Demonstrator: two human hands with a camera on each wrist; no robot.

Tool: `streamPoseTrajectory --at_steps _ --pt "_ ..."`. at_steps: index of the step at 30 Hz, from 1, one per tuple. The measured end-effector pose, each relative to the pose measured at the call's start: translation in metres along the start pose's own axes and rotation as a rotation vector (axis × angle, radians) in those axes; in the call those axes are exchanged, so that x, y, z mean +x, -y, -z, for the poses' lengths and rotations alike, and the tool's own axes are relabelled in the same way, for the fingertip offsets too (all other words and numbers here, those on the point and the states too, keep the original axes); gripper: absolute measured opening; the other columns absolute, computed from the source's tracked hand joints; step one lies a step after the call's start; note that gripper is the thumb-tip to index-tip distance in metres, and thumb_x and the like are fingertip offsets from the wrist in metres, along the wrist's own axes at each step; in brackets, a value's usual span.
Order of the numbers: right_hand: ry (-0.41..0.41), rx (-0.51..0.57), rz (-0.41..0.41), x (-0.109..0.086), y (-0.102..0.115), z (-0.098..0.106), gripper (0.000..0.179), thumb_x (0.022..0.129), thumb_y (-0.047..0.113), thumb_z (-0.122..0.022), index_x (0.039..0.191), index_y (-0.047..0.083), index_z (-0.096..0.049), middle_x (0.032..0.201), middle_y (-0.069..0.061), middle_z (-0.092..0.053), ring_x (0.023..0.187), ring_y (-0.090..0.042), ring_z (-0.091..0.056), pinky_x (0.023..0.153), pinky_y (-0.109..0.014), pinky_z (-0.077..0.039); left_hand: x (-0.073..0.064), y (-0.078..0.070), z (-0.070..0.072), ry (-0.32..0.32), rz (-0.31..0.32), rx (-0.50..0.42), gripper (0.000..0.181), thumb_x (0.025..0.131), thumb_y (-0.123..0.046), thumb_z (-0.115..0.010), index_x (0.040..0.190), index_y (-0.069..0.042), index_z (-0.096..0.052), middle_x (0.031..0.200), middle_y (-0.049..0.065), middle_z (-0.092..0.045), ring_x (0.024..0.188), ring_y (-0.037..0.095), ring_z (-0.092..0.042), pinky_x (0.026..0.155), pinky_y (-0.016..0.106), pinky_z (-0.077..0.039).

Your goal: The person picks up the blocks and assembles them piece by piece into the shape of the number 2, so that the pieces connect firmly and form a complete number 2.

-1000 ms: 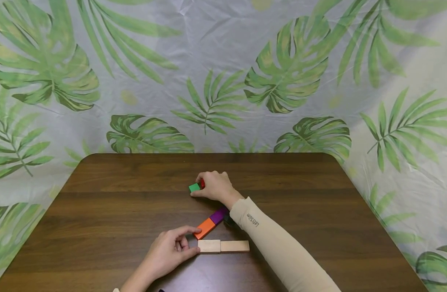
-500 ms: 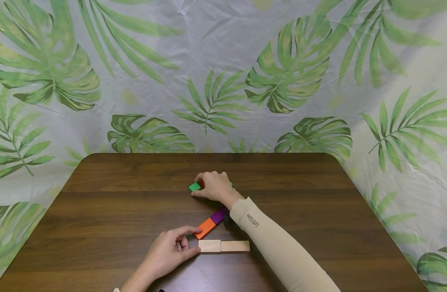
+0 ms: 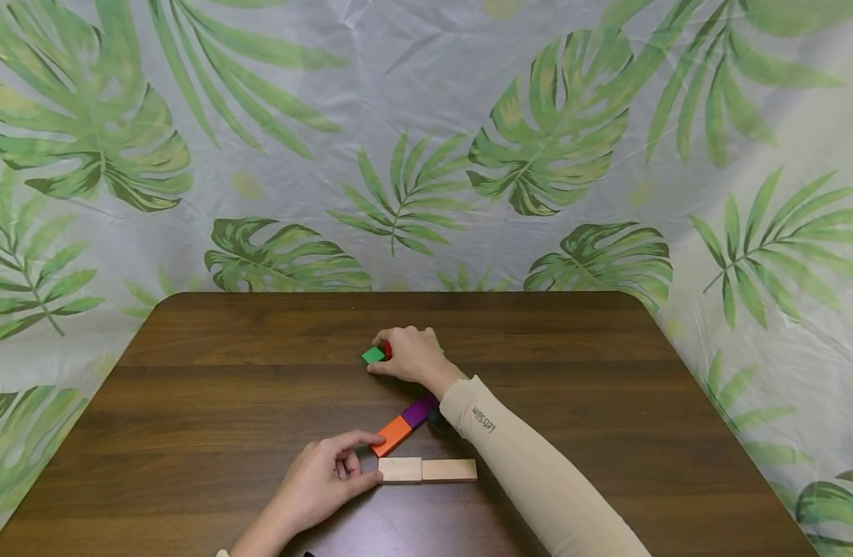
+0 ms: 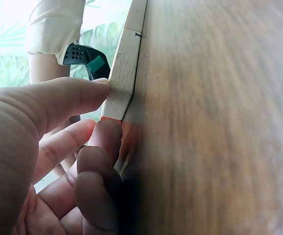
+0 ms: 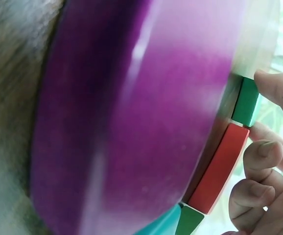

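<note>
In the head view my left hand [image 3: 322,481] sets its index finger on the end of an orange block [image 3: 393,435] and its thumb against the near corner of a plain wooden block [image 3: 400,469]. Its other fingers are curled in. Farther back, my right hand [image 3: 414,354] pinches a small green block [image 3: 373,355] between thumb and index finger. A red block [image 5: 220,169] adjoins the green one, partly hidden in the head view. A purple block [image 3: 417,411] continues the orange one under the right wrist and fills much of the right wrist view.
A second plain wooden block [image 3: 449,469] lies end to end with the first. A dark green block [image 5: 189,221] and a teal piece [image 5: 163,223] show in the right wrist view. Beneath all is a brown wooden table [image 3: 189,433], with a leaf-print cloth [image 3: 412,93] behind.
The green block has turned slightly and shifted a little to the right with my right hand. My left hand stays where it was.
</note>
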State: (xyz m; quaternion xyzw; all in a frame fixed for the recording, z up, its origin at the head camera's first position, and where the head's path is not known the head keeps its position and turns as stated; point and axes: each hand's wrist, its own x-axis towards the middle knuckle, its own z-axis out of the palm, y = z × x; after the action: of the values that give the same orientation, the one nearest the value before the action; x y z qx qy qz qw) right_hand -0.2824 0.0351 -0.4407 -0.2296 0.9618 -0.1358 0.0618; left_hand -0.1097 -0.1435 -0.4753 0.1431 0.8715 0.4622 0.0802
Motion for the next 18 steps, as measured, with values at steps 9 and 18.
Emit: streamPoseTrajectory --at_steps 9,18 --pt "0.005 0.011 -0.006 0.0007 -0.0015 0.0001 0.048 0.096 0.051 -0.078 0.135 0.024 -0.074 0.123 0.001 -0.078 0.106 -0.021 -0.072 0.098 -0.050 -0.045 -0.0001 -0.0004 0.0000 0.001 0.002 -0.001 0.038 0.089 -0.032 -0.090 0.124 -0.028 -0.077 0.071 -0.012 -0.064 0.054 0.000 -0.052 0.051 0.021 -0.041" --pt "0.003 0.007 -0.004 0.0008 -0.0020 0.0000 0.048 0.096 0.051 -0.078 0.135 0.024 -0.073 0.124 0.001 -0.078 0.105 -0.020 -0.072 0.096 -0.049 -0.045 0.0003 -0.0021 0.0000 0.000 0.005 0.008 0.037 0.089 -0.032 -0.090 0.123 -0.028 -0.077 0.071 -0.013 -0.064 0.053 0.000 -0.052 0.051 0.021 -0.041"
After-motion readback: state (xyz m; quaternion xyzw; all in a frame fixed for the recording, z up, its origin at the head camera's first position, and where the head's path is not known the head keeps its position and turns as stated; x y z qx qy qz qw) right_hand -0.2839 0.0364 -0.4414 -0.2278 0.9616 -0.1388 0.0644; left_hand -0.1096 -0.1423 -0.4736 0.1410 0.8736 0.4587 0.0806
